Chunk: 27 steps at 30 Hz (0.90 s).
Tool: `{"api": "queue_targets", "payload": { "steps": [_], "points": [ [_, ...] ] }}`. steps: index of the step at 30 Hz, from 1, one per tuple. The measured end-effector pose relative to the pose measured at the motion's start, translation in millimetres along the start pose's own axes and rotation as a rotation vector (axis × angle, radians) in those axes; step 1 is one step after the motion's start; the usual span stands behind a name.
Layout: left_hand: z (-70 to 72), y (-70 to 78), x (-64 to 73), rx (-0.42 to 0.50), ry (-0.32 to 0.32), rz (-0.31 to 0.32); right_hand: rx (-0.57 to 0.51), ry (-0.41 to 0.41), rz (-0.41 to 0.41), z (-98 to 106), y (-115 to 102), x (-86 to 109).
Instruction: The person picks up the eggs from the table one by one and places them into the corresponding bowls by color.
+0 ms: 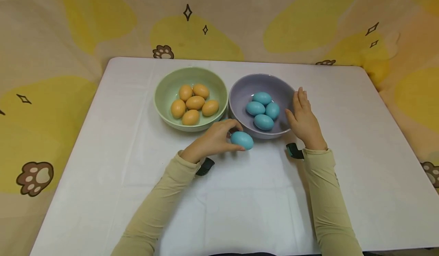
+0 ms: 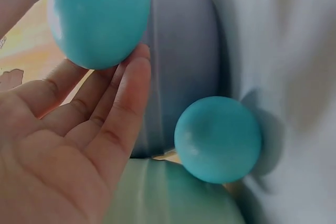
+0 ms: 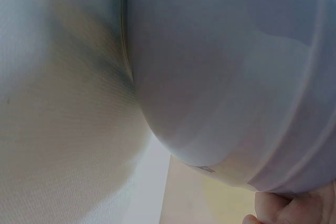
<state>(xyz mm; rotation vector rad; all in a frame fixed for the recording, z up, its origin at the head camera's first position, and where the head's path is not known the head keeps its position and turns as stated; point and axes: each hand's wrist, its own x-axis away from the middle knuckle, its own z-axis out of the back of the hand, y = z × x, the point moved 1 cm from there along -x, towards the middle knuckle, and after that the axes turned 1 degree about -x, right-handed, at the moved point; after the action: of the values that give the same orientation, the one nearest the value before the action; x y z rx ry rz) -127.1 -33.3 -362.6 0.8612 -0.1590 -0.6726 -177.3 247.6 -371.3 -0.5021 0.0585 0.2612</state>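
Observation:
My left hand (image 1: 217,138) pinches a blue egg (image 1: 242,140) between thumb and fingers, just in front of the purple bowl (image 1: 236,113). In the left wrist view, the held egg (image 2: 102,17) is at the top, against the fingertips. A second blue egg (image 2: 218,140) lies on the table beside the bowls, mostly hidden by the left hand in the head view. Several blue eggs (image 1: 263,122) lie inside the purple bowl. My right hand (image 1: 304,122) rests with straight fingers on that bowl's right rim, and the right wrist view shows the bowl's outer wall (image 3: 220,77).
A green bowl (image 1: 161,115) with several yellow eggs (image 1: 195,103) stands close at the left of the purple one. Both are on a white-covered table (image 1: 233,210). A patterned cloth (image 1: 226,23) hangs behind the table. Dark wrist cameras (image 1: 205,167) show at the wrists.

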Motion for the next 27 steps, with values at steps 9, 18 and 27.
{"api": "queue_targets", "payload": {
  "steps": [9, 18, 27],
  "points": [
    [13.1, 3.8, -10.5, 0.019, 0.045, -0.021, 0.006, -0.006, -0.013, 0.0, 1.3, -0.8],
    [20.8, 6.3, -17.9, 0.084, 0.092, -0.001, 0.009, -0.002, -0.007, -0.8, 1.6, 0.2],
    [17.8, 5.7, -32.3, 0.006, 0.173, 0.041, -0.004, -0.009, -0.018, -0.3, 1.6, 1.6]
  ]
}}
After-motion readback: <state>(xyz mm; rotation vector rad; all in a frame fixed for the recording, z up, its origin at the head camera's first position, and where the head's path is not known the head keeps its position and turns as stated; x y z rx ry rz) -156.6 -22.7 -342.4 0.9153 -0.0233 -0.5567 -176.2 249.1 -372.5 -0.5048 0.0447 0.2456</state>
